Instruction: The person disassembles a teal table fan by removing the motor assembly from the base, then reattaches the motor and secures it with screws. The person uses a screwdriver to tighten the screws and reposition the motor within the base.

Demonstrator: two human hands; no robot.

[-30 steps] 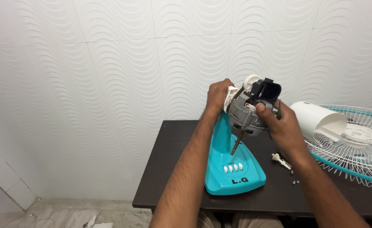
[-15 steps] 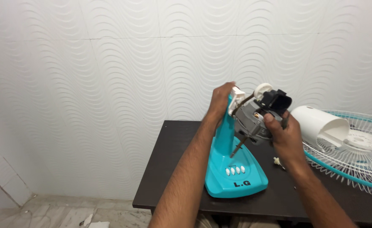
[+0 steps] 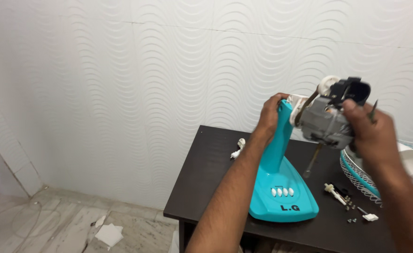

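Observation:
A turquoise fan stand (image 3: 281, 187) with white buttons stands on a dark table (image 3: 206, 178). My left hand (image 3: 268, 115) grips the top of the stand's neck. My right hand (image 3: 373, 133) holds the grey fan motor (image 3: 326, 122) at the top of the stand, with a thin tool sticking up between its fingers. The motor's shaft (image 3: 312, 161) points down toward the table. A black and white part (image 3: 352, 91) sits on top of the motor.
A white and turquoise wire fan guard (image 3: 356, 175) lies at the table's right side with a white cover (image 3: 410, 159) on it. Small screws and white parts (image 3: 344, 199) lie beside the base. A white scrap (image 3: 238, 148) sits near the table's back. Paper lies on the floor (image 3: 109, 233).
The view has shifted so the stand and motor sit further right. The motor has tilted and moved right of the neck, and the turquoise neck is more exposed under my left hand.

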